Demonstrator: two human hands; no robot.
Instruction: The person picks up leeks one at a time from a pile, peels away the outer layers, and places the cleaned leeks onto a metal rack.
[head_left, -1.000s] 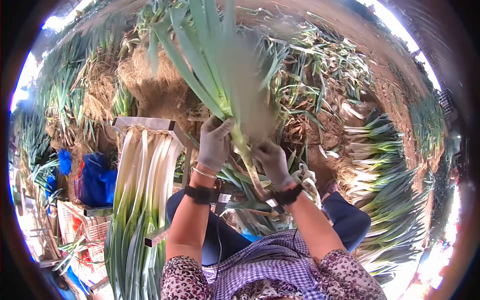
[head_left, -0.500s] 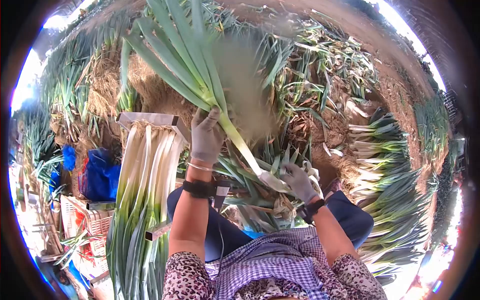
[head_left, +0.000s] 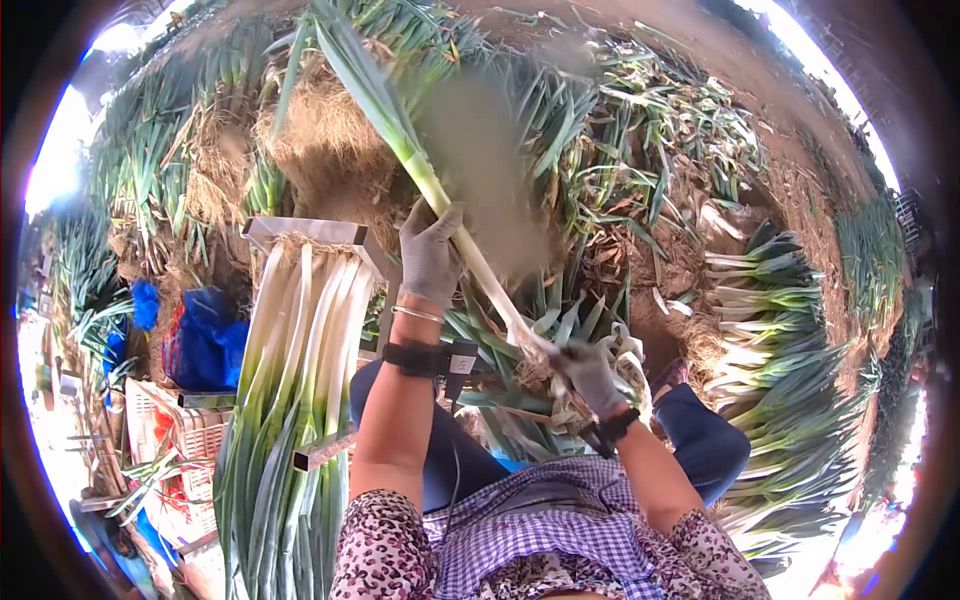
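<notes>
The leek (head_left: 485,278) slants in front of the lap, leaves up and away, its root end (head_left: 532,362) low beside the right hand (head_left: 592,380). The gloved left hand (head_left: 430,262) holds it, fingers closed round the pale shaft. The right hand, also gloved, has its fingers right by the root end — blurred, so I cannot tell whether they grip it. To the left, a metal frame (head_left: 312,234) holds upright-laid leeks (head_left: 296,345), near a blue bag (head_left: 207,345) and a basket (head_left: 203,440). On the right lies a long row of leeks (head_left: 785,372); loose leaves (head_left: 690,115) are strewn beyond.
</notes>
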